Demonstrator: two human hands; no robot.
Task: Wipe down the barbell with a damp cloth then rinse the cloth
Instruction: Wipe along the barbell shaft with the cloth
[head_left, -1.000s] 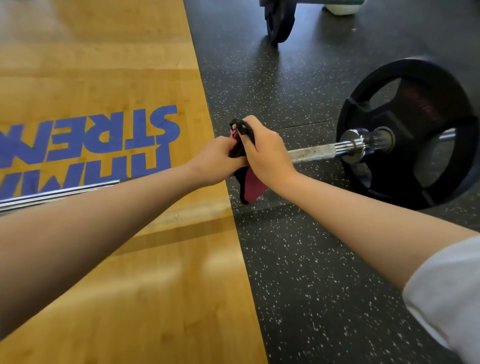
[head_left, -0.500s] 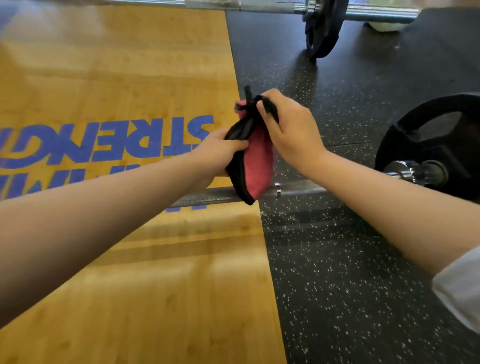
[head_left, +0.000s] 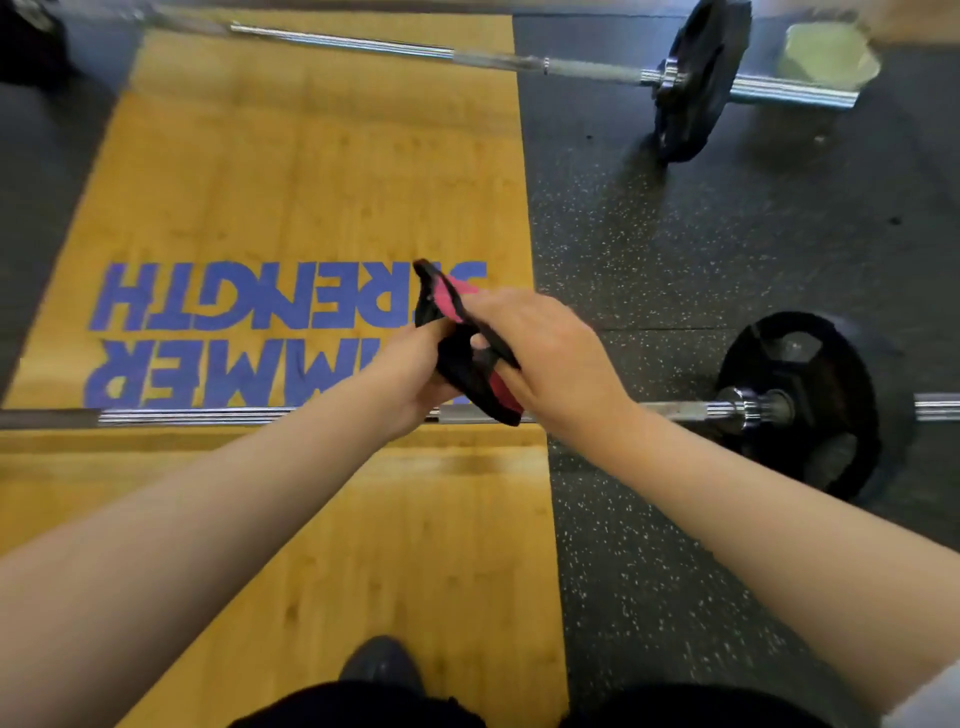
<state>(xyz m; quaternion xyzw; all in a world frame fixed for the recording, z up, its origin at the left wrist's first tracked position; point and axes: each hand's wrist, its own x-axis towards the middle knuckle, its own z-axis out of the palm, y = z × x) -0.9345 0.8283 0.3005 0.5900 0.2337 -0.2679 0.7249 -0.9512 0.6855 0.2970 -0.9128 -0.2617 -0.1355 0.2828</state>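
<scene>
The barbell (head_left: 208, 415) lies across the floor below my hands, its steel shaft running left to right and ending in a black plate (head_left: 810, 405) on the right. Above the shaft I hold a pink cloth with black edging (head_left: 457, 364) in both hands, lifted clear of the bar. My left hand (head_left: 410, 369) pinches the cloth's left side. My right hand (head_left: 545, 358) grips the right side, with fingers curled into the fabric. The cloth is bunched and hangs down to just in front of the shaft.
A second barbell (head_left: 363, 47) with a black plate (head_left: 696, 78) lies farther away at the top. A wooden platform (head_left: 311, 182) with blue lettering adjoins black speckled rubber flooring (head_left: 701, 249). My dark shoe (head_left: 382, 665) stands on the wood near the bottom edge.
Both hands have lifted the cloth off the barbell shaft and now handle it in the air. The view has pulled back and up, showing more floor and the far barbell.
</scene>
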